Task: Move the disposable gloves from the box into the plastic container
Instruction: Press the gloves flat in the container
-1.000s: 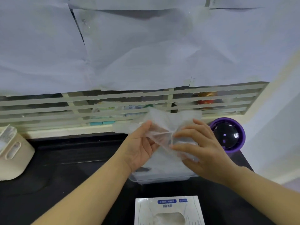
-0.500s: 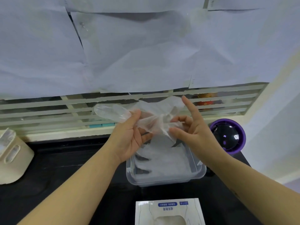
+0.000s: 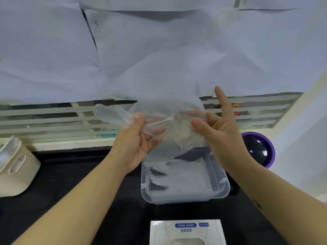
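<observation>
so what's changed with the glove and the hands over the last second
The left hand and right hand lifted the thin clear disposable glove up off the clear plastic container and spread it wider. Both still pinch it, and the right index finger now sticks up. The container, the gloves lying in it, the white cardboard glove box and the purple-rimmed round object stayed put.

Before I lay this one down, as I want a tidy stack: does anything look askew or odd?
Only the glove itself: pinched between left hand and right hand above the plastic container, it is bunched and creased, its finger end poking out leftward. The gloves inside lie flat.
</observation>
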The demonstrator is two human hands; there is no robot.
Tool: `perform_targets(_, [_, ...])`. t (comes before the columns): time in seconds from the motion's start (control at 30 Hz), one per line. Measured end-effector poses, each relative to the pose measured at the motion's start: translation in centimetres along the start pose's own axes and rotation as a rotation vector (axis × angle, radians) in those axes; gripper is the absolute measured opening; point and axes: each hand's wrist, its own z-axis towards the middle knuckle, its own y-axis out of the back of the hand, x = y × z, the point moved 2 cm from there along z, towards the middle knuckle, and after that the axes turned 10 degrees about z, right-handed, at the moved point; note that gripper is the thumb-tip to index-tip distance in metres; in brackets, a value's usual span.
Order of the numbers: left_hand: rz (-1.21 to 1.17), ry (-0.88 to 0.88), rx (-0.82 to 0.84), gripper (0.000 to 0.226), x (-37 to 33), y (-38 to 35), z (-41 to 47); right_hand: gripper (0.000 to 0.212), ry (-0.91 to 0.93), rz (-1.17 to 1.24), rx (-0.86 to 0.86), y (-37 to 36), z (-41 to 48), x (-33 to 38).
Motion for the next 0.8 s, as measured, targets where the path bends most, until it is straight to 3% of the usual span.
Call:
perform_targets(0.13, [0.028, -0.024, 0.019, 0.037, 0.3, 0.2, 0.1, 0.056, 0.097, -0.431, 0.159, -0.6, -0.3, 1.0])
perform_targets(0.2, [0.011, -0.034, 0.087, 0.043, -0.1, 0.2, -0.1, 0.045, 0.062, -0.512, 0.222, -0.7, -0.1, 1.6])
perform_targets(0.27, [-0.054, -0.017, 0.161, 0.047, -0.5, 0.4, -0.2, 0.050, -0.004, -0.516, 0.257, -0.5, 0.3, 2.0])
perform_targets(0.33, [-0.093, -0.008, 0.142, 0.033, -0.1, 1.0, -0.4, 0.063, -0.081, -0.526, 0.270, 0.2, 0.7, 1.4])
perform_targets(0.4, [-0.065, 0.021, 0.007, 0.016, 1.1, 2.3, -0.6, 0.073, -0.160, -0.570, 0.262, 1.3, 1.0, -0.2])
perform_targets(0.43, [-0.015, 0.055, -0.086, 0.018, 1.9, 3.2, -0.7, 0.076, -0.195, -0.613, 0.266, 2.0, 1.0, -1.2])
perform_targets(0.53, [0.257, 0.091, -0.426, 0.049, 3.9, 7.0, -0.6, 0.082, -0.286, -0.784, 0.311, 3.8, 0.6, -4.5])
perform_targets(0.63, [0.737, -0.137, -0.643, 0.056, 3.6, 8.2, -1.0, 0.074, -0.354, -0.921, 0.341, 4.2, 0.0, -6.3])
perform_targets(0.7, [1.035, -0.395, -0.520, 0.044, 3.0, 6.3, -1.2, 0.072, -0.413, -0.966, 0.362, 4.3, -0.2, -7.2])
perform_targets(0.8, [1.522, -0.488, 0.026, 0.029, 4.0, 2.4, 0.1, 0.074, -0.485, -1.042, 0.398, 4.6, -0.2, -8.7])
